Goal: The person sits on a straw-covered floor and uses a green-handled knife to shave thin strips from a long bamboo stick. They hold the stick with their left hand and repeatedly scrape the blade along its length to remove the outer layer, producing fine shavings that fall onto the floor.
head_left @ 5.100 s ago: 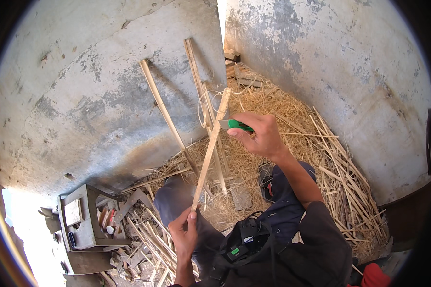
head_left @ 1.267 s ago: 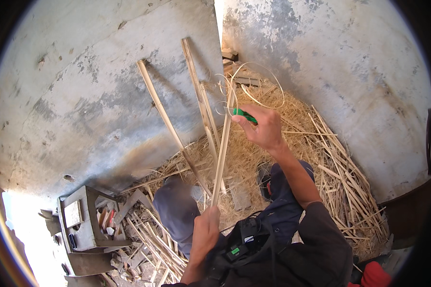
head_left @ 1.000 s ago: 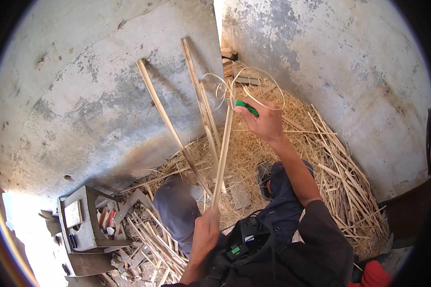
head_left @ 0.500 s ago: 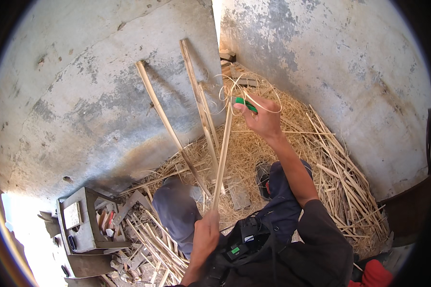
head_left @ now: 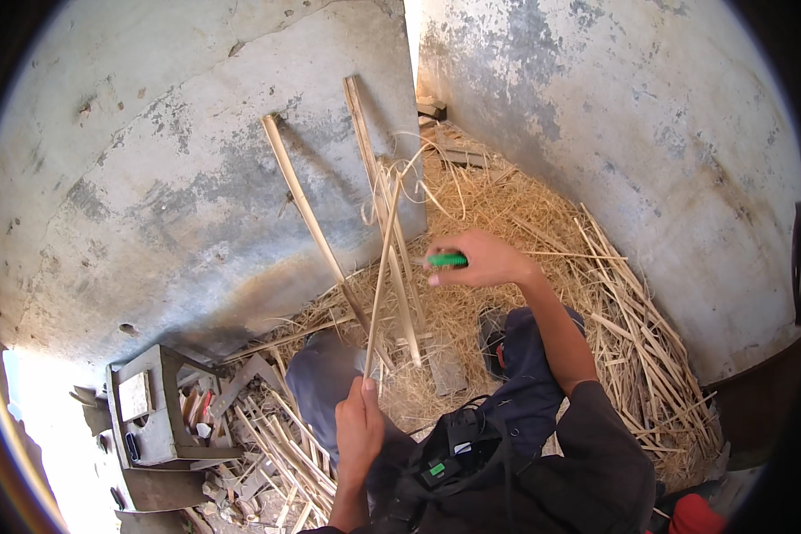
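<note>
My left hand (head_left: 360, 429), low in the middle, is closed round the near end of a thin bamboo strip (head_left: 381, 289). The strip slants up and away from me, and long pale shavings (head_left: 407, 171) curl loosely at its far end. To its right my right hand (head_left: 489, 258) grips a knife with a green handle (head_left: 448, 260). The blade is blurred and hard to make out; it points left, toward the strip. Whether it touches the strip I cannot tell.
Split bamboo pieces (head_left: 304, 209) lean on the left wall (head_left: 196, 160). Straw-like shavings (head_left: 507, 222) cover the floor between my legs and the corner. Bundled bamboo strips (head_left: 641, 347) lie at right, more (head_left: 280, 445) at lower left beside a wooden stool (head_left: 156, 418).
My right hand with the knife has come back toward me, away from the strip's far end. The strip has swung left, its curls with it, as my left hand shifted slightly left.
</note>
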A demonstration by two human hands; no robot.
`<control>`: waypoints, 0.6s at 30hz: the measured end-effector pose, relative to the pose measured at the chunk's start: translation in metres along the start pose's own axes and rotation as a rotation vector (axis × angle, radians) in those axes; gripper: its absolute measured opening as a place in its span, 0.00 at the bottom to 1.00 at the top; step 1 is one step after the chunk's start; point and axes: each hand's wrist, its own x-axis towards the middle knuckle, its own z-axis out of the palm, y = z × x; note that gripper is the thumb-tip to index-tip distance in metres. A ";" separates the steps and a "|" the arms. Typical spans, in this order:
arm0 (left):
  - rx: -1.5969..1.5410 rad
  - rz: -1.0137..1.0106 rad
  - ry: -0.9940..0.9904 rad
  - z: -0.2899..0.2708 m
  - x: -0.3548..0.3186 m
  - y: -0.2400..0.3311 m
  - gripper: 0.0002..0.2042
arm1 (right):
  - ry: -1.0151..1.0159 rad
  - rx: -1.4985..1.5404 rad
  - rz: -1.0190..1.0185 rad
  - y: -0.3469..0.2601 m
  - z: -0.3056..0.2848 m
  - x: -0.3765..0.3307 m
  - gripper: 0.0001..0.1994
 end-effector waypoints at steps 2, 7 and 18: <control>0.067 0.045 0.029 0.002 0.006 -0.003 0.18 | -0.141 0.088 -0.062 -0.012 -0.004 -0.005 0.16; 0.181 0.042 0.017 0.013 0.011 -0.012 0.16 | 0.382 0.325 -0.158 -0.018 -0.003 -0.008 0.18; 0.314 0.050 0.017 0.021 0.002 -0.014 0.17 | 0.546 -0.429 0.161 0.009 0.009 0.007 0.32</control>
